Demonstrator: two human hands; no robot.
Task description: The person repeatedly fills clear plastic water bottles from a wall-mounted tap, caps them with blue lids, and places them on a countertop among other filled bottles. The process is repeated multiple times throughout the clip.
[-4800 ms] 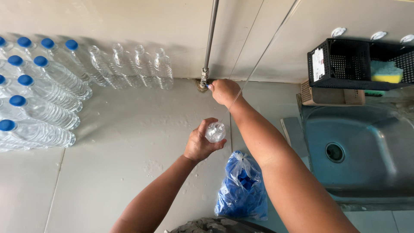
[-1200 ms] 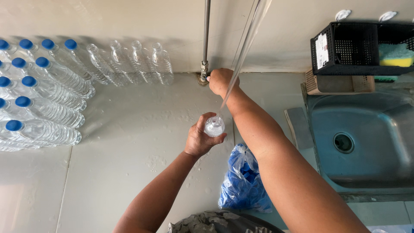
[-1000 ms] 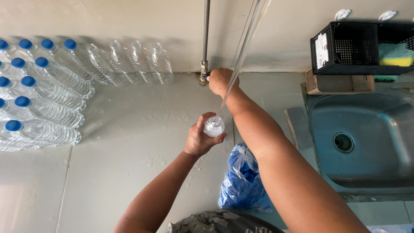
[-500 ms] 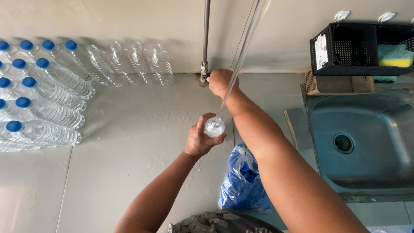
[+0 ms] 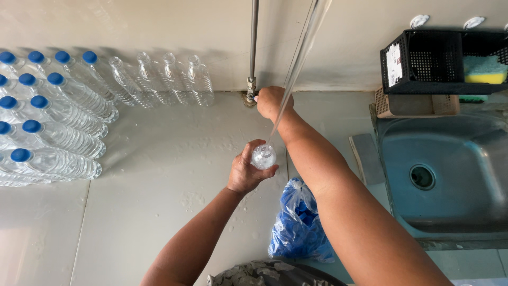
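Nothing's really moved in the last second: left hand still wrapped around the bottle, held just below the valve, hose feeding in. Right hand stays closed on the valve, so filling's ongoing.

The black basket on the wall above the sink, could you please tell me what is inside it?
A yellow and green sponge lies at the right end of the black basket. The mesh wall hides the rest of the inside, so anything lower down cannot be seen.
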